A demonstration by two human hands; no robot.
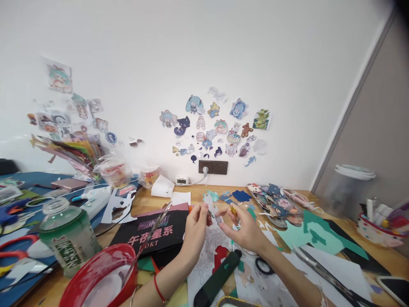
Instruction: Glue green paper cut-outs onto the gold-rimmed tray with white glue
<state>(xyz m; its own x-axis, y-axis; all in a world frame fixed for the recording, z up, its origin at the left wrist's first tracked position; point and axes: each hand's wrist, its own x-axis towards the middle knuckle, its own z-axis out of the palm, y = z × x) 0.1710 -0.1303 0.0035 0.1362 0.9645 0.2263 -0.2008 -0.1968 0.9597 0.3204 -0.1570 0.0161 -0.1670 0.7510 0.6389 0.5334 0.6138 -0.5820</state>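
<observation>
My left hand (195,226) is raised over the wooden desk (319,200), its fingers pinched on a small pale paper cutout (210,202). My right hand (244,228) is close beside it, fingers curled toward the same cutout, with a small yellow item (233,209) between thumb and forefinger. Both hands hover above white and patterned paper sheets (207,256). A red string bracelet (158,289) circles my left wrist.
A red bowl (102,273) and a green bottle (68,238) stand at the near left. A black box (153,232), a dark glue gun (220,277), scissors (322,273), teal paper (316,236) and a pile of stickers (277,204) lie around. Stickers (220,123) cover the wall.
</observation>
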